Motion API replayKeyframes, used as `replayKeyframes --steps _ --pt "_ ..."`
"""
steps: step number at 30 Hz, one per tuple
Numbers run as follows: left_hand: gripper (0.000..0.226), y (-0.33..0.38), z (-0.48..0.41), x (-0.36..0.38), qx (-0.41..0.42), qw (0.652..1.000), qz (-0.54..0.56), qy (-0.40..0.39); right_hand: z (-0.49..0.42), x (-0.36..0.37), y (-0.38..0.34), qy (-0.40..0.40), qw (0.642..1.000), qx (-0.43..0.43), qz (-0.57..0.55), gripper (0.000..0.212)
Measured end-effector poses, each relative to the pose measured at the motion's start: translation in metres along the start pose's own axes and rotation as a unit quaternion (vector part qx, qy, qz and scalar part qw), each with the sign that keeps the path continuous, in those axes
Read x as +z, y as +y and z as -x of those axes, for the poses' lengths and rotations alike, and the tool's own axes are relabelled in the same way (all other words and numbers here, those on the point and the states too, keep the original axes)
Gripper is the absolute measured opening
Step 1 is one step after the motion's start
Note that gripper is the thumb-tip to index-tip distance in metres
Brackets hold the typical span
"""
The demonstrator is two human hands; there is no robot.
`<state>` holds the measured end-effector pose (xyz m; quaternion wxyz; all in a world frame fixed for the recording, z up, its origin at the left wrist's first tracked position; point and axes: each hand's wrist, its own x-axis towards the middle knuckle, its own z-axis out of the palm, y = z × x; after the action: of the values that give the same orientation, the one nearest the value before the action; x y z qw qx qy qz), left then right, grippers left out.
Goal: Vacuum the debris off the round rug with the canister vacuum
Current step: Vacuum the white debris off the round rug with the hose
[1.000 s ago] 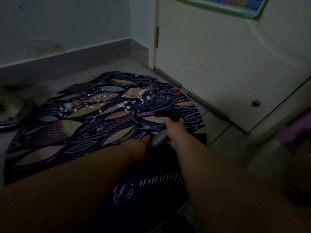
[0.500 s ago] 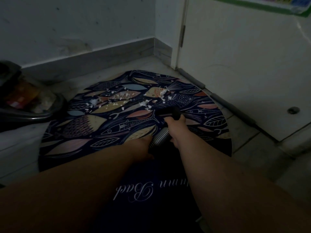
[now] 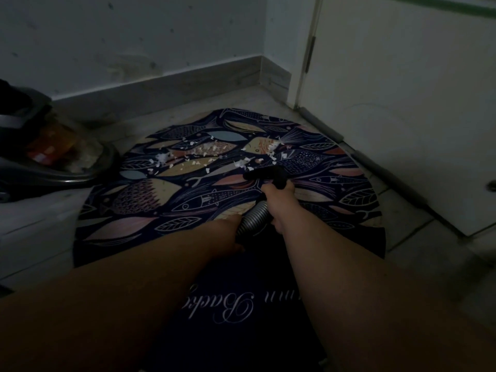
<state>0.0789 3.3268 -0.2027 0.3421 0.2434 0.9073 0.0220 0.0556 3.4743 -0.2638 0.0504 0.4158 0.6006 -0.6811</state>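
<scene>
Gripping the nozzle [image 3: 264, 174], the right hand [image 3: 276, 196] was closed; the left hand [image 3: 230, 232] clasped the hose [image 3: 253, 217]. Debris [image 3: 204, 151] lay just beyond on the round rug [image 3: 134, 210]; scattering by airflow was judged possible.

Light level low; whole scene dim with a bluish cast. Wall [image 3: 128, 36] at rear: pale, with small dark marks and a scuffed patch low down. Grey wood-grain skirting board [image 3: 166, 87] runs along its base and turns the corner at right. Floor [image 3: 40, 218]: light tiles with visible grout lines. Right side: white door [image 3: 402, 103], hinge [image 3: 310, 53] on its left edge, dark draught strip [image 3: 322, 124] along its bottom edge. Green-edged poster [image 3: 440, 1] at the door's top, mostly cut off. Small round fitting [image 3: 491, 186] low at far right edge.
</scene>
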Motion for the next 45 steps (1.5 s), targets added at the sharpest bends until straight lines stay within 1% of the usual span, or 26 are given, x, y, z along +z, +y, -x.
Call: replayKeyframes --steps 12,20,27,31,35,45 --pt "0.073 0.010 -0.009 0.004 0.019 1.000 -0.008 0.000 0.001 -0.009 -0.001 0.012 1.000 -0.001 -0.003 0.076" --pt "0.076 0.019 -0.018 0.006 0.038 0.999 -0.015 -0.001 0.000 -0.026 -0.002 0.033 0.999 -0.010 -0.015 0.074" --pt "0.073 0.024 -0.022 0.008 0.043 0.999 0.019 -0.002 -0.002 -0.033 -0.002 0.067 0.998 -0.013 -0.014 0.075" --pt "0.075 0.017 -0.021 0.006 0.033 0.999 0.012 0.003 -0.002 -0.026 -0.005 0.046 0.998 -0.021 0.032 0.065" --pt "0.076 0.010 -0.019 0.001 0.025 1.000 0.015 0.009 -0.002 -0.016 -0.007 0.043 0.999 -0.014 0.000 0.075" --pt "0.073 -0.010 -0.014 -0.005 0.005 1.000 0.024 0.012 0.000 0.007 -0.010 0.025 0.999 -0.023 0.031 0.073"
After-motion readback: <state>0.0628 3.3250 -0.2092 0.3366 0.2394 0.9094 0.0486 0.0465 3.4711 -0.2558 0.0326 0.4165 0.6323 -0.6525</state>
